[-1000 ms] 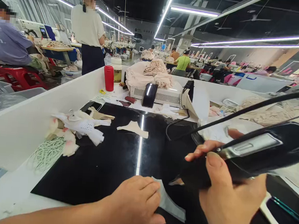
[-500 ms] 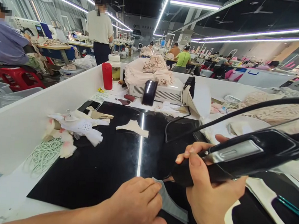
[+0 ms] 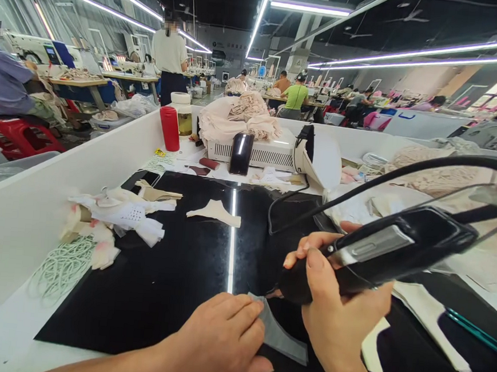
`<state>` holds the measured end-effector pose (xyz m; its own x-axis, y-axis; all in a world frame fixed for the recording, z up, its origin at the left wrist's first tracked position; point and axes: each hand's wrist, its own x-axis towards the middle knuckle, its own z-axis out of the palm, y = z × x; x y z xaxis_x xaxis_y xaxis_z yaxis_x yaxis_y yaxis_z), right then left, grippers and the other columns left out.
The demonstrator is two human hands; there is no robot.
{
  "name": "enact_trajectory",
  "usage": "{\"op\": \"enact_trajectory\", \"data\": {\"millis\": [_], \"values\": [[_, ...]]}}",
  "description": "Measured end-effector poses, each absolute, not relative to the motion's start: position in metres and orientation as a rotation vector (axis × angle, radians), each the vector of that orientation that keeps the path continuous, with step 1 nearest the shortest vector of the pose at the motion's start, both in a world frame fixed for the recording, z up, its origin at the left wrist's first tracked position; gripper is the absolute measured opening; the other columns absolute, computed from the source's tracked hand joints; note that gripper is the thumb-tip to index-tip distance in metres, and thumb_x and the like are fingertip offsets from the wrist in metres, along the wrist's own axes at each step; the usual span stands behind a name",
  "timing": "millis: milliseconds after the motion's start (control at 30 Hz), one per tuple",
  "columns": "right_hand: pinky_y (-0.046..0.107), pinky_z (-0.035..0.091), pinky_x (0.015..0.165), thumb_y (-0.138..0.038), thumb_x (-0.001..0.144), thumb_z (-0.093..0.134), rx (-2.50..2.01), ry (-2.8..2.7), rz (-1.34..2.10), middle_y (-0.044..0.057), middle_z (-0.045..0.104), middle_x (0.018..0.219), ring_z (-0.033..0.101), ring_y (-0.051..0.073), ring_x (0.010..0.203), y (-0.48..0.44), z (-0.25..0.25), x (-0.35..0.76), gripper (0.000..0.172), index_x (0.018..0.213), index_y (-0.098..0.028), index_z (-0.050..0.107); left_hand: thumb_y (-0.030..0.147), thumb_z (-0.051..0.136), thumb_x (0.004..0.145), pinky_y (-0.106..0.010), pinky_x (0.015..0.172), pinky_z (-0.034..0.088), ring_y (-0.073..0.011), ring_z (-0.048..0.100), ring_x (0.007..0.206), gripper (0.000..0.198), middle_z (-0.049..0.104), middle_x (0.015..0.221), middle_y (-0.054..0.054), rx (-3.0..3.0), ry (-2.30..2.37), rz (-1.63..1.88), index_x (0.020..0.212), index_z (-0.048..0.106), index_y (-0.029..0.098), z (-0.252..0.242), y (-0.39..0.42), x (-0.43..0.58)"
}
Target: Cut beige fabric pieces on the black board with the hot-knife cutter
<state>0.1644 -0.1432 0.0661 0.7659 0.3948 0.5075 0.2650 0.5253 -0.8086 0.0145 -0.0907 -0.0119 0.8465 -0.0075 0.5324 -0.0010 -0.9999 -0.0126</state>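
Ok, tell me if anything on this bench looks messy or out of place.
Nothing looks damaged or spilled. The untidiest spot is the heap of white and pink fabric scraps with loose cord spilling off the black mat at its left edge. The left hand pins a grey fabric piece flat.

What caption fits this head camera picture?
Left hand pins a grey fabric piece while right hand grips a black tool.

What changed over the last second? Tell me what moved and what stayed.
The right hand drew the black corded tool leftward and down, its tip now nearer the grey fabric piece. A white fabric piece beside it came into view. The left hand stayed pressed flat on the grey piece; the scraps on the black mat did not move.
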Motion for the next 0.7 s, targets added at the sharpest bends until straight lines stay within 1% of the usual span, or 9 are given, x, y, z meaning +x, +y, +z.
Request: {"op": "enact_trajectory", "data": {"millis": [333, 500, 700], "values": [[0.030, 0.058, 0.058, -0.023, 0.087, 0.078, -0.967, -0.757, 0.193, -0.006, 0.064, 0.082, 0.062, 0.013, 0.061, -0.1433, 0.0610, 0.1613, 0.044, 0.123, -0.027, 0.053, 0.047, 0.046, 0.105, -0.033, 0.078, 0.059, -0.0228, 0.069, 0.099, 0.041, 0.075, 0.106, -0.009, -3.002, 0.023, -0.926, 0.098, 0.066, 0.013, -0.0127, -0.0903, 0.0168], [0.030, 0.057, 0.056, -0.024, 0.089, 0.076, -0.952, -0.775, 0.166, -0.005, 0.063, 0.084, 0.062, 0.013, 0.062, -0.1444, 0.0618, 0.1621, 0.043, 0.124, -0.028, 0.052, 0.046, 0.048, 0.105, -0.033, 0.078, 0.059, -0.0226, 0.070, 0.098, 0.039, 0.075, 0.106, -0.009, -3.002, 0.022, -0.910, 0.096, 0.066, 0.013, -0.0120, -0.0888, 0.0160], [0.031, 0.059, 0.059, -0.023, 0.088, 0.077, -0.964, -0.779, 0.181, -0.004, 0.063, 0.083, 0.063, 0.014, 0.063, -0.1446, 0.0614, 0.1619, 0.042, 0.122, -0.027, 0.053, 0.046, 0.047, 0.105, -0.033, 0.076, 0.059, -0.0225, 0.070, 0.097, 0.040, 0.075, 0.105, -0.008, -3.003, 0.023, -0.914, 0.097, 0.067, 0.013, -0.0099, -0.0899, 0.0175]]}}
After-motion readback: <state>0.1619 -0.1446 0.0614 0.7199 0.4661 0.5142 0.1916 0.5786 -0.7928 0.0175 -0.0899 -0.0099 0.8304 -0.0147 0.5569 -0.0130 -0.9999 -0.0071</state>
